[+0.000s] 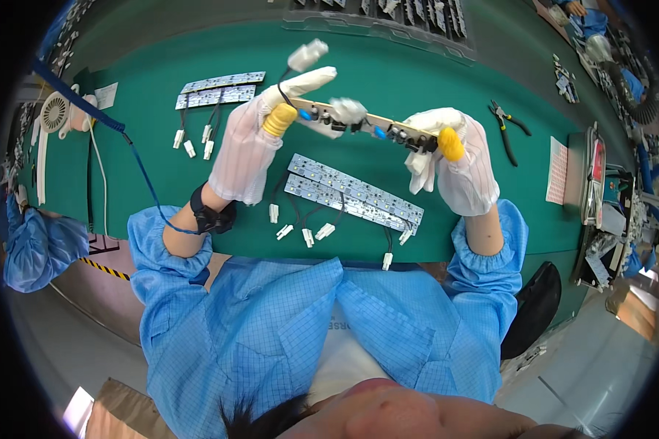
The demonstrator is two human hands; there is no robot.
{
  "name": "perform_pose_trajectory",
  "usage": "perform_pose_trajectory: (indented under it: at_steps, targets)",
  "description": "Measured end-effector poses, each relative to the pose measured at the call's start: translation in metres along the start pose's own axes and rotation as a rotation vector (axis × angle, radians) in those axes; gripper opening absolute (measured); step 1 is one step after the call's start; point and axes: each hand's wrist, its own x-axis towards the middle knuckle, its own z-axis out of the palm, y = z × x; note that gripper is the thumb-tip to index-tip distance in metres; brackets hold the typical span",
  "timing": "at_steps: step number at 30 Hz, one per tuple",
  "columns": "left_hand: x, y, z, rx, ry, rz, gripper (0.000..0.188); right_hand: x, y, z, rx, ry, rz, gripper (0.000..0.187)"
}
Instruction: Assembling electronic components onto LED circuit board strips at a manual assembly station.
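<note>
A long narrow circuit board (367, 119) is held up edge-on above the table, with black and blue components along its side. My left hand (258, 132), in a white glove with a yellow thumb cover, pinches its left end; the index finger points out past it. My right hand (458, 150), gloved the same way, grips the right end with the thumb in front. A white connector (307, 55) on a dark wire sticks up near my left fingers, blurred. Another white piece (348, 110) blurs at the board's middle. Below lie two LED strip boards (351, 192) with wired white connectors (307, 238).
More LED strips (220, 91) lie on the green mat (146, 80) at the left. Cutting pliers (507, 132) rest at the right. A clear tray (381, 28) of boards stands at the back, a small fan (57, 112) far left. A blue coiled cord (143, 168) runs to my left wrist strap.
</note>
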Motion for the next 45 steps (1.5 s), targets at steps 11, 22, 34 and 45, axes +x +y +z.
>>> perform_pose_trajectory:
  at_steps: [11,22,34,45]
  targets:
    - [-0.007,-0.009,-0.003,-0.359,-0.129,-0.232,0.049,0.000,0.019,-0.014,0.327,-0.130,0.047,0.057]
    - [0.012,0.021,0.007,-0.542,-0.200,-0.339,0.067,0.011,0.000,0.009,0.056,0.104,0.046,0.055]
    - [-0.034,0.092,-0.004,0.526,-0.166,0.214,0.054,0.002,-0.004,0.029,-0.658,-0.065,-0.403,0.017]
    - [0.026,-0.093,-0.101,0.334,0.103,-0.181,0.015,0.003,-0.016,0.025,-0.264,0.172,0.054,0.021]
